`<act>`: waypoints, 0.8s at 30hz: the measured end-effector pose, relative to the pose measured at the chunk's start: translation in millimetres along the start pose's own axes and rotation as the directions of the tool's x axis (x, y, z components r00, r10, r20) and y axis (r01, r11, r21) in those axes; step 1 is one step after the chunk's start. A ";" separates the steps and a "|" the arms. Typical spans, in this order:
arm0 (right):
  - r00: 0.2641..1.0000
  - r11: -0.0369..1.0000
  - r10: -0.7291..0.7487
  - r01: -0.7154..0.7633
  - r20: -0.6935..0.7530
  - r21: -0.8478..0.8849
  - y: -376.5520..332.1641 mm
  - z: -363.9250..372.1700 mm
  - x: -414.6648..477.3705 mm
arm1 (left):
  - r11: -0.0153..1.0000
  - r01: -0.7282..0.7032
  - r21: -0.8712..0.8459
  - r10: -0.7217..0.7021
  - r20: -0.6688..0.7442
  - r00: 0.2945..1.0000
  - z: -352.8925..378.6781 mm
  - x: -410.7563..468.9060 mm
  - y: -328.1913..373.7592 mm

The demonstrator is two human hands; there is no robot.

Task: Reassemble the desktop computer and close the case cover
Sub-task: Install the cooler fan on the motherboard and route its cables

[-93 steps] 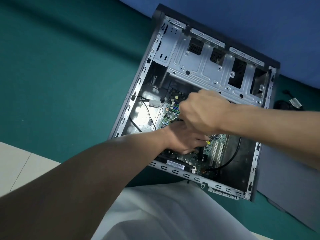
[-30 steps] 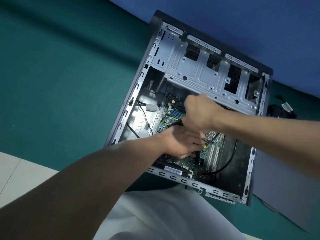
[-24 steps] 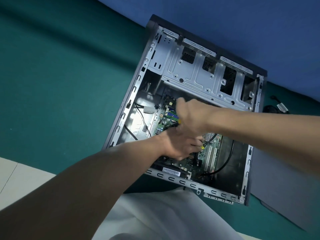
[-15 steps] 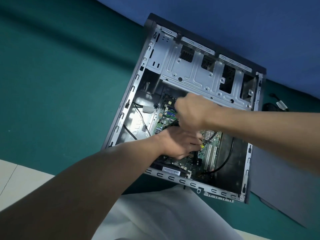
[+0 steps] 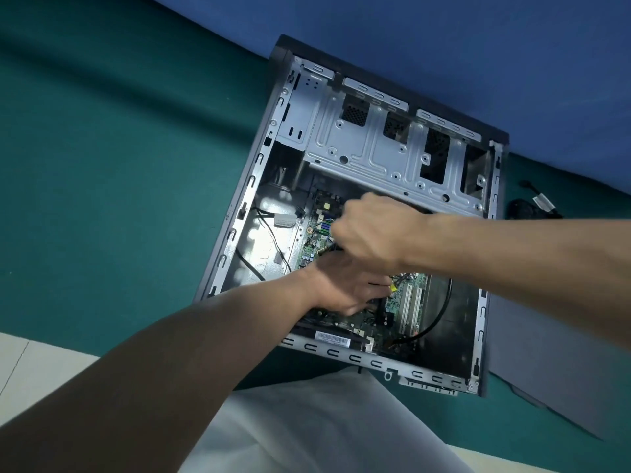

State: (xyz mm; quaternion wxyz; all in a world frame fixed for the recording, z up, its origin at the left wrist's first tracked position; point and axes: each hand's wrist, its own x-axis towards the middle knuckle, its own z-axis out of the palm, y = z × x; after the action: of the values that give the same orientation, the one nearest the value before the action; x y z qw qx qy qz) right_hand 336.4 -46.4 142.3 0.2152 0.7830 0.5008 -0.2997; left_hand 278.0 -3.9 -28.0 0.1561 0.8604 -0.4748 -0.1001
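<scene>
Green mat, open computer case lying on it, grey panel beside, black cable

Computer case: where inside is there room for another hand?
Dark floor between the white slots and the right wall; shiny floor between the left wall and the motherboard. Crowded where the left hand and right hand work.

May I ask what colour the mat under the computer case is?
The mat is teal green; the head view shows it.

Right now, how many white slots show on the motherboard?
2: one white slot nearer the left hand, the other beside it, nearer the black cable. Either hand may hide others.
</scene>
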 end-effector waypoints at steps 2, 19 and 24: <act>0.943 0.850 0.326 -0.323 0.067 0.417 4.7 -1.8 3.9 | 0.989 -0.060 0.135 0.070 -0.069 0.995 -2.0 0.2 0.3; 0.888 0.646 0.437 -0.418 0.139 0.638 22.7 16.8 7.5 | 0.981 -0.115 0.158 0.140 -0.156 0.978 -6.2 -0.2 0.5; 0.965 0.902 0.217 -0.256 0.147 0.348 15.4 4.2 4.1 | 0.986 -0.065 0.153 0.078 -0.077 0.994 -0.4 0.4 -0.8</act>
State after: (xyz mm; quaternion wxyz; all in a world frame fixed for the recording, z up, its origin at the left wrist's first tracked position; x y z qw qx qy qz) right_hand 350.8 -52.6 137.0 0.1274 0.8474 0.3258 -0.3995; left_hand 279.0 -3.8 -28.0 0.1137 0.8555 -0.5047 -0.0227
